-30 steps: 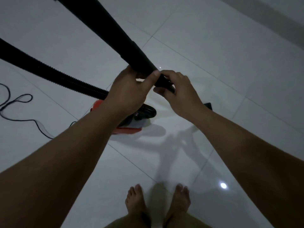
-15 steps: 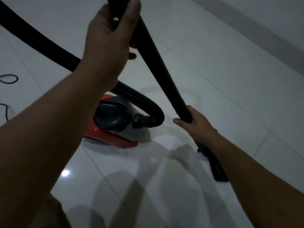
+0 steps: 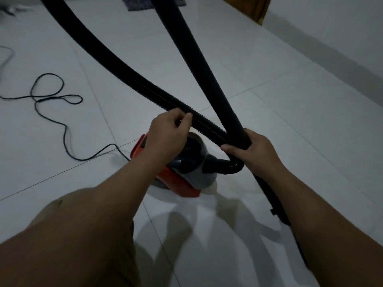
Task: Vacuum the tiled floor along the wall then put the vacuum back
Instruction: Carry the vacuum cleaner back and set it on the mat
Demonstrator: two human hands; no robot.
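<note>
hands gathering the gear, likely for stowing: left hand [image 3: 169, 132] pinching ribbed hose [image 3: 132, 76], right hand [image 3: 253, 149] gripping rigid wand [image 3: 199, 59], both crossing just above red-and-grey vacuum [image 3: 186, 172] on tiled floor [image 3: 290, 100].

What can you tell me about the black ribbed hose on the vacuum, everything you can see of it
The ribbed hose is black, corrugated and looks like flexible plastic. It plugs into the front of the red and grey vacuum body, curls tightly upward there, then sweeps up and left out of the frame's top. The left hand grips it mid-run; the right hand holds the smooth black wand where it crosses over the hose.
</note>
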